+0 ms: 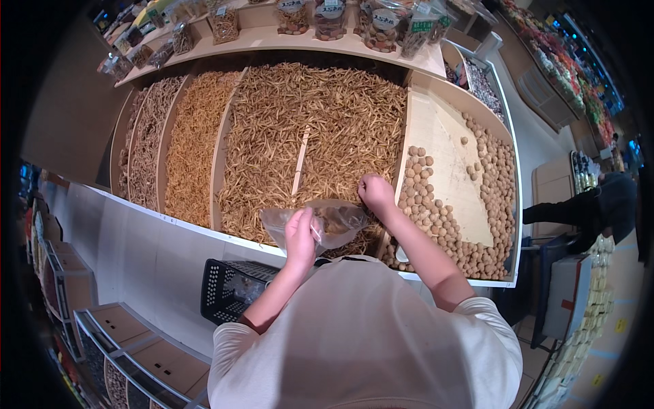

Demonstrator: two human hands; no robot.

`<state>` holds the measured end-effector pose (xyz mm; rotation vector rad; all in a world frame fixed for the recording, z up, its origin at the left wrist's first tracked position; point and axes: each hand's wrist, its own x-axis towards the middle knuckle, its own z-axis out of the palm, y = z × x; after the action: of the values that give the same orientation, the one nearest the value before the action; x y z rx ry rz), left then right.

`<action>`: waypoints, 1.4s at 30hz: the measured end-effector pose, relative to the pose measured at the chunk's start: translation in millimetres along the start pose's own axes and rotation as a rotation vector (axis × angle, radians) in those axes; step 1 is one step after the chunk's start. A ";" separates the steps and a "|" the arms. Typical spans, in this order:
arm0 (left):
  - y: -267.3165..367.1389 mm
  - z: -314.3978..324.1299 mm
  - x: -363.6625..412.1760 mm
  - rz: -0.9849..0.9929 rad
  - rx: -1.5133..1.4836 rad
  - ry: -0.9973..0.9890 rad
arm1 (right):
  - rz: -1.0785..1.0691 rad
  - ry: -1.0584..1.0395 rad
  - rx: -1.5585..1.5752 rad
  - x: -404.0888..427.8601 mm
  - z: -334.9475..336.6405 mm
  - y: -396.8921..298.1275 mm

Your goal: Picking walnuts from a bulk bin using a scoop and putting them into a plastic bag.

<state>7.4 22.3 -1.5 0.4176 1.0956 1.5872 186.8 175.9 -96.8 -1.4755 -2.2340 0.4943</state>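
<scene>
My left hand point(300, 239) pinches the edge of a clear plastic bag point(340, 230), which spreads open over the front of a wide bin. Some brownish contents show through the film, but I cannot tell whether they lie inside or beneath it. My right hand point(377, 193) is curled just right of the bag's mouth, low over dried yellow-brown strips point(317, 102). Its fingertips are turned away, so anything in them is hidden. A light wooden divider strip point(301, 158) partly shows among the dried pieces.
Right of a wooden partition, round walnut-like nuts point(424, 197) fill part of a bin. Narrower bins of orange-yellow shreds point(196, 143) and paler dried pieces point(153, 138) lie left. Packaged goods point(329, 20) line the shelf behind. A black basket point(219, 291) stands below; a person point(608, 204) is at right.
</scene>
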 end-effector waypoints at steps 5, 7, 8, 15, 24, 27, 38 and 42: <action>-1.0 0.1 -1.0 -0.010 -0.013 -0.055 | -0.023 0.045 0.007 -2.2 0.8 -0.5; -1.9 0.4 -0.5 -0.008 -0.005 -0.042 | -0.004 0.045 0.022 -1.8 -2.5 -3.7; -2.0 0.5 -0.3 -0.007 0.002 -0.028 | 0.001 0.071 0.045 -3.3 -5.8 -4.0; -3.2 -1.8 -0.3 0.002 0.003 -0.016 | 0.157 0.134 0.399 -15.4 -17.5 3.2; -3.9 2.7 0.6 -0.017 -0.009 -0.037 | 0.013 0.119 0.621 -53.3 -73.7 -37.4; -3.4 1.8 -0.4 -0.005 -0.030 -0.077 | -0.149 -0.113 0.280 -63.6 -97.0 -57.9; -3.2 3.0 -2.0 -0.008 -0.014 -0.074 | -0.115 -0.233 0.232 -67.5 -90.5 -71.5; 0.3 3.9 -3.7 -0.028 -0.033 -0.069 | 0.003 -0.003 0.276 -48.1 -97.2 -44.7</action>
<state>11.3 20.6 1.7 0.4300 1.0170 1.5528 219.7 120.9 1.5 -1.3347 -2.0672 0.7714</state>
